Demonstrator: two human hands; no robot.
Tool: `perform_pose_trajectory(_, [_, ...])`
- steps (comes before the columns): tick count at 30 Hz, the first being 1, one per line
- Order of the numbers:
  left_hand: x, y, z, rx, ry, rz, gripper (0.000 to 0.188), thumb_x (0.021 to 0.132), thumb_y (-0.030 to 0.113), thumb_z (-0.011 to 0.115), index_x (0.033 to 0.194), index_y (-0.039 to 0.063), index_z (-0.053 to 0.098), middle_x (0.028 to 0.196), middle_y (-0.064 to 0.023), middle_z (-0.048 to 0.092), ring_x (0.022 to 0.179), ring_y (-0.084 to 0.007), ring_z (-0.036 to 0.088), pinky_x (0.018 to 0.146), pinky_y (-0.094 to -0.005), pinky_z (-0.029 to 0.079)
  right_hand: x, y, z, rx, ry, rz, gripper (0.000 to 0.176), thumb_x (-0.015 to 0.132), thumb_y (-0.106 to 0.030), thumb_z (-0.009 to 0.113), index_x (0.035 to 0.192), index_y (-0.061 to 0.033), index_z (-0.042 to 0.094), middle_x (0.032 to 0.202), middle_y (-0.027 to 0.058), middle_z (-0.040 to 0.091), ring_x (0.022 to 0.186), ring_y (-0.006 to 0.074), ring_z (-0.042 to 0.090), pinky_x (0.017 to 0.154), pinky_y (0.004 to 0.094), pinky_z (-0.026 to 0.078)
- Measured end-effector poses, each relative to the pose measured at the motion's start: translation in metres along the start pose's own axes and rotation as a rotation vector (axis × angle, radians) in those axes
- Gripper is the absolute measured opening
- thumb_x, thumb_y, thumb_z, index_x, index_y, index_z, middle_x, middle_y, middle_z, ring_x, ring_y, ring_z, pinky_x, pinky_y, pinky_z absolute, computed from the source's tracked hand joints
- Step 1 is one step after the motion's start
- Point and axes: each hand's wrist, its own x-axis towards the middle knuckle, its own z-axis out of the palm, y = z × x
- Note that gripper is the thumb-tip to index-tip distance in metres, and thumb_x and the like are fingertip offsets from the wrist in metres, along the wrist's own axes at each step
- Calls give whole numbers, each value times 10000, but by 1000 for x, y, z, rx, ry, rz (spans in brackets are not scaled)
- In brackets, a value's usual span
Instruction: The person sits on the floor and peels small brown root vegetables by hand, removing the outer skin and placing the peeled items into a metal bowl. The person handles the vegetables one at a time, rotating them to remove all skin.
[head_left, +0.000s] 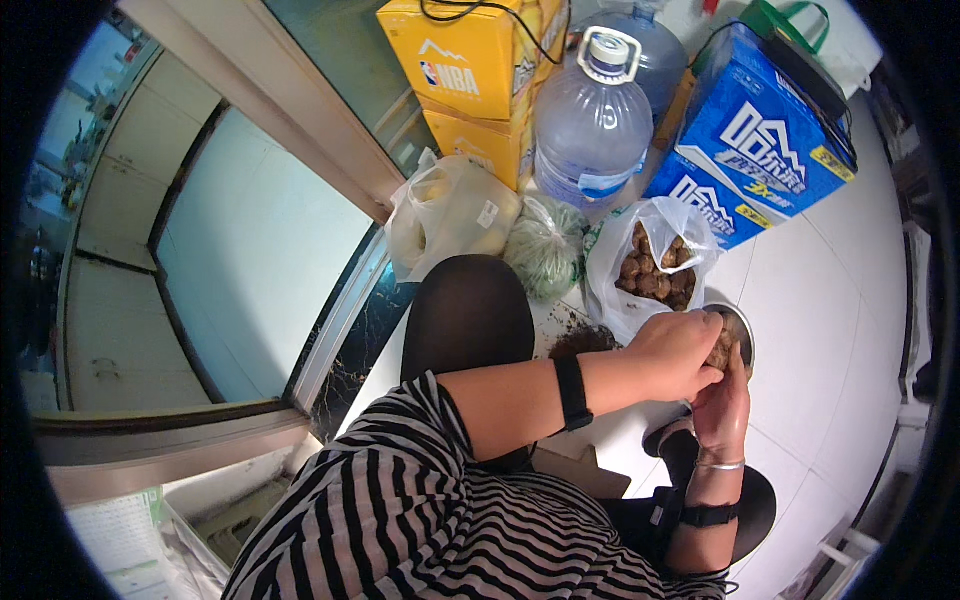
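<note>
My left hand (675, 356) and my right hand (724, 412) meet at the right of centre, both holding a brown, rough, roundish tuber or corm (721, 351). The left fingers curl over it; the right hand supports it from below, its fingers along the near side. Partly hidden beneath the hands is a round metal bowl (744, 322) on the floor. Just beyond the left hand, an open white plastic bag (611, 289) holds several similar brown pieces (652, 277). Dark crumbs like soil (581, 337) lie on the floor beside the bag.
A tied bag of green contents (547, 247) and a filled white bag (450, 217) stand by the door frame (330, 112). Behind are yellow cartons (465, 67), a large plastic water bottle (592, 127) and blue cartons (757, 142). My bent knee (469, 322) is near the bags.
</note>
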Motion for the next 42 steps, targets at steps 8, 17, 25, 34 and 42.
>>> perform_pose_trajectory(8, [1, 4, 11, 46, -6, 53, 497, 725, 276, 797, 1024, -42, 558, 941, -204, 673, 894, -361, 665, 760, -431, 535, 7, 9, -25, -20, 218, -87, 417, 1047, -291, 420, 1348, -17, 513, 1320, 85, 590, 1179, 202, 591, 961, 352, 502])
perform_pose_trajectory(17, [7, -13, 18, -729, -168, -129, 375, 818, 92, 747, 1084, -30, 514, 931, -158, 653, 784, -248, 705, 678, -353, 568, -1, 2, -8, -15, 198, -70, 364, 1052, -297, 430, 1245, -21, 567, 1166, 84, 651, 1039, 186, 641, 912, 333, 526])
perform_pose_trajectory(25, [6, -27, -11, -764, -209, -198, 425, 883, 5, 684, 1256, 16, 483, 1125, -61, 608, 980, -120, 621, 823, -273, 514, -6, -22, 12, -316, 59, -115, 374, 975, -152, 501, 1312, 5, 540, 1110, 79, 645, 870, 150, 647, 709, 262, 534])
perform_pose_trajectory(34, [2, -15, -6, -449, -122, 38, 471, 848, -42, 691, 1278, 9, 504, 1147, -80, 543, 965, -148, 629, 795, -277, 537, -10, -19, 16, -252, 57, -111, 362, 937, -132, 528, 1277, -8, 554, 1045, 48, 633, 858, 112, 615, 695, 240, 511])
perform_pose_trajectory(42, [-4, -13, -2, -196, -155, 73, 513, 807, -53, 707, 1285, 16, 533, 1159, -100, 488, 990, -205, 609, 800, -299, 552, -2, -5, 14, -320, 59, -184, 328, 887, -31, 482, 1178, 56, 606, 994, 74, 648, 849, 93, 591, 735, 231, 488])
